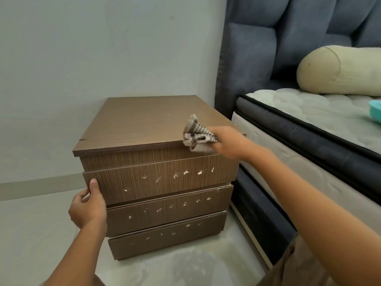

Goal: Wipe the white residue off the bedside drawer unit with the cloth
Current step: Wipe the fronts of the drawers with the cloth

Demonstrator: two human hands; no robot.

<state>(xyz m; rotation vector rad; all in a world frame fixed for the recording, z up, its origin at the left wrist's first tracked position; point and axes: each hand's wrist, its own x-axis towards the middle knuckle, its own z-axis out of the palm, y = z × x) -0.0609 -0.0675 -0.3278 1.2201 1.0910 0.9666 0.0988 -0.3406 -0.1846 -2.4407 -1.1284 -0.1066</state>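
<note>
The drawer unit (156, 124) stands at the centre of the view, against the wall, with the bed (309, 129) close at its 3 o'clock side. The right hand (228, 143) has its fingers bunched round the checked cloth (195, 135), which touches the front-right corner of the unit's top, at about 2 o'clock from the unit's middle. The left hand (88, 207), at 8 o'clock, steadies the unit: its thumb lies on the face of the top drawer (160, 180) and the fingers curl round that drawer's left edge.

The step in hand looks like wiping the top edge. The white residue (185, 173) dots all three drawer fronts in rows, untouched by the cloth, so most of the job seems left to do. The next move probably calls for bringing the cloth down toward 6 o'clock onto the top drawer's face and rubbing firmly across the spots, while the left hand keeps the drawer from sliding.

The right fingertips are buried in the cloth. The left fingers past the drawer edge are hard to make out. A teal object (375, 109) on the mattress is cut off at 3 o'clock — what it is I cannot tell.
</note>
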